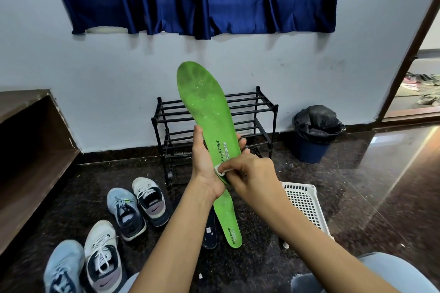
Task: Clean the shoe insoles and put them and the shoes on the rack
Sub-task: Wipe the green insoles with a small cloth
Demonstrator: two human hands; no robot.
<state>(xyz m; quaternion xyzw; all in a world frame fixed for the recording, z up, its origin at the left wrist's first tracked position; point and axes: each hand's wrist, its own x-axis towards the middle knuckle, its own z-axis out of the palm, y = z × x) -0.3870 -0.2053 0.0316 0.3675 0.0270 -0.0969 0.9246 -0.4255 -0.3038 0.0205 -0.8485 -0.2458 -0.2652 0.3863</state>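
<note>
My left hand grips a green insole near its heel and holds it up in front of the black shoe rack. My right hand pinches a small white wipe against the insole's lower part. A second green insole and a dark insole lie on the floor below. Two blue sneakers and two white sneakers stand on the floor at the left.
A white perforated basket lies on the dark floor at the right. A bin with a black liner stands by the wall right of the rack. A wooden bench is at the left, a doorway at the right.
</note>
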